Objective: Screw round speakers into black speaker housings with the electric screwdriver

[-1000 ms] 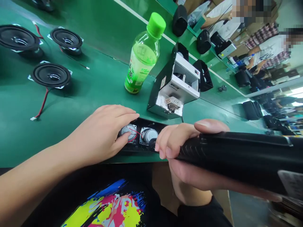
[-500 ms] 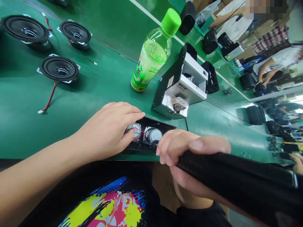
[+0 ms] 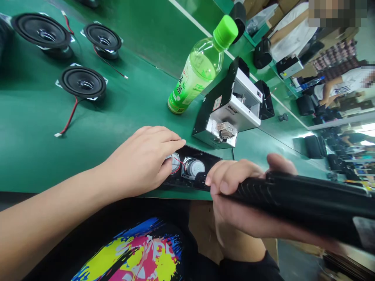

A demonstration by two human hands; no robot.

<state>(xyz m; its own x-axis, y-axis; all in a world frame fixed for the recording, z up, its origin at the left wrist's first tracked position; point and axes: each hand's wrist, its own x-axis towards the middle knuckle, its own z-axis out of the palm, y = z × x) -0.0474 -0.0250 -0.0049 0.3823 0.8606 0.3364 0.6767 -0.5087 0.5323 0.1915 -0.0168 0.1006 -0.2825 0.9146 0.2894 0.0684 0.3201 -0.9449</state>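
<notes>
The right hand wraps its fingers firmly around a thick black tool; its front end is hidden behind the fingers. Beyond the near edge of the table, the left hand lies over the left end of a black case, thumb and forefinger slightly apart; whether they grip or only press, I cannot tell.

The case rests on the table between the hands. Two small speakers already sit inside, with a red wire between them, so the work looks partway along. Whether they are fastened cannot be seen.

Farther off stand a silver-and-black machine and a green drink bottle. To the left, three loose speakers lie face up, apart from the case and not fitted. At far right, two co-workers are at another bench.
</notes>
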